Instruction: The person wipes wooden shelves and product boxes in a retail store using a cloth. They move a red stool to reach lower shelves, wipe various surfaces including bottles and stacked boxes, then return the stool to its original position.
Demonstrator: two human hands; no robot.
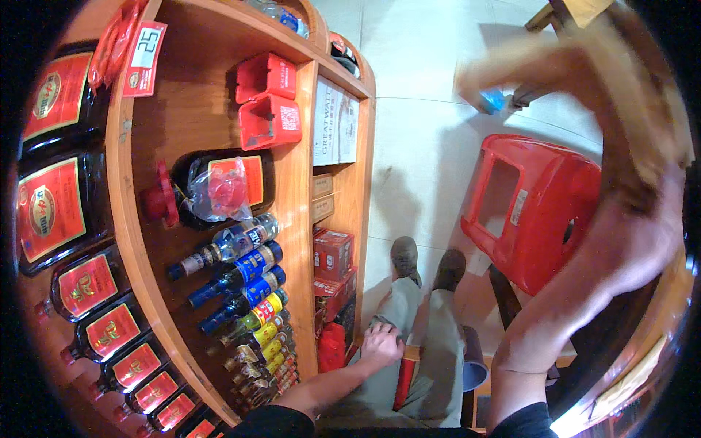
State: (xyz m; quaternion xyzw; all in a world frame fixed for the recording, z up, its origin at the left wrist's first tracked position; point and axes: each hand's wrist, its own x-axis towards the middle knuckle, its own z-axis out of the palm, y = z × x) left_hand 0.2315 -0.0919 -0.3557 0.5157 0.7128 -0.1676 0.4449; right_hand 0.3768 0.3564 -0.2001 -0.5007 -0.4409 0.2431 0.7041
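My left hand [381,345] rests with bent fingers on my left trouser leg [398,306] at the knee; its palm is hidden. Out at the right, my right hand [646,205] is blurred and seems closed on a large, limp-looking brown thing [608,71], perhaps cloth, which spreads across the upper right. Its exact kind cannot be told for the blur. Below and left of the brown thing stands a red plastic stool [547,186], beside my right forearm. A small blue thing [493,101] shows near the far end of the brown thing.
Wooden shelving [298,219] on the left holds dark labelled bottles [52,208], glass bottles [246,263], red plastic containers [271,120] and boxes [335,123]. A grey bin [475,372] stands by my right leg. A wooden table edge [651,350] curves along the right.
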